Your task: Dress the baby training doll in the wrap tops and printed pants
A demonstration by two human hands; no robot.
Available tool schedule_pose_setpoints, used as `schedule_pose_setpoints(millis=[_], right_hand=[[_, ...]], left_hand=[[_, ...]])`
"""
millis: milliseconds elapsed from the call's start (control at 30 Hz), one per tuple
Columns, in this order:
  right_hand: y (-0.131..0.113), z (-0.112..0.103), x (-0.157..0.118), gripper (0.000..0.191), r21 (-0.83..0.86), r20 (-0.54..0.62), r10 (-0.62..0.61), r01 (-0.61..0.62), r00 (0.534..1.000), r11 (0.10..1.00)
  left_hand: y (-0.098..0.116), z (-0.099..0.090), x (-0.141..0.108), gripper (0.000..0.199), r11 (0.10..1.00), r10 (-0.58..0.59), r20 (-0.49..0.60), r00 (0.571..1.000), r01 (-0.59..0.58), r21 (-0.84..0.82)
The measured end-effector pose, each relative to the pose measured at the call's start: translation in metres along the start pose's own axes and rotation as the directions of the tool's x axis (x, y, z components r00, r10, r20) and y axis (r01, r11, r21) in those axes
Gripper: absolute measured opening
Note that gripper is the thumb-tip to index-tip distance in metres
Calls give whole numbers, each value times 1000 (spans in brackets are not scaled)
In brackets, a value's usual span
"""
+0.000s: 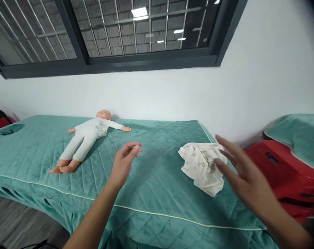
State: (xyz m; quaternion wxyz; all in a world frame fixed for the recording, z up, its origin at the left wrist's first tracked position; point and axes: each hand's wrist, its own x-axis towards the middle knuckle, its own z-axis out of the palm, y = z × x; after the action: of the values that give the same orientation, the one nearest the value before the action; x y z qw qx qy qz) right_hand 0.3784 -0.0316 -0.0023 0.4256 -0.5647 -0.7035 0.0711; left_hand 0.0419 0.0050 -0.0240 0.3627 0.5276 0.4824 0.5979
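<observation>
A baby doll (88,133) in a white suit lies on its back on the green quilted cover (157,193), its head toward the wall. A crumpled white cloth (198,162) with small printed figures rests on the cover's right part. Above the middle of the cover is my left hand (126,160), fingers bent and drawn together; whether anything small is between them is not clear. My right hand (240,169) hovers at the cloth's right edge with its fingers apart, holding nothing.
A red plastic object (284,176) stands at the right, partly under a green cloth (299,138). Behind the bed run a white wall and a dark-framed window (151,62) with bars. A black and red item (0,121) is at the far left.
</observation>
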Motion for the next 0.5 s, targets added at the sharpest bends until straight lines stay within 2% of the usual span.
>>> schedule_pose_setpoints(millis=[67, 100, 133, 200, 267, 367, 500], right_hand=[[40, 29, 6, 64, -160, 57, 9, 0, 998, 987], [58, 41, 5, 66, -220, 89, 32, -12, 996, 975], [74, 50, 3, 66, -267, 128, 67, -31, 990, 963], [93, 61, -3, 57, -324, 134, 135, -85, 982, 942], [95, 65, -4, 47, -345, 108, 194, -146, 975, 927], [84, 70, 6, 36, -311, 76, 226, -192, 971, 931], [59, 91, 24, 30, -70, 99, 177, -171, 979, 983]], left_hand=[[-46, 5, 11, 37, 965, -135, 19, 991, 127, 229], [-66, 6, 15, 36, 936, -137, 12, 991, 125, 329], [-82, 6, 19, 35, 927, -140, 1, 990, 131, 351], [-101, 5, 23, 35, 913, -128, -26, 991, 128, 387], [-106, 3, 24, 35, 912, -122, -49, 991, 132, 388], [-105, 1, 23, 35, 922, -123, -54, 991, 134, 364], [-106, 4, 20, 34, 915, -126, -19, 992, 123, 383]])
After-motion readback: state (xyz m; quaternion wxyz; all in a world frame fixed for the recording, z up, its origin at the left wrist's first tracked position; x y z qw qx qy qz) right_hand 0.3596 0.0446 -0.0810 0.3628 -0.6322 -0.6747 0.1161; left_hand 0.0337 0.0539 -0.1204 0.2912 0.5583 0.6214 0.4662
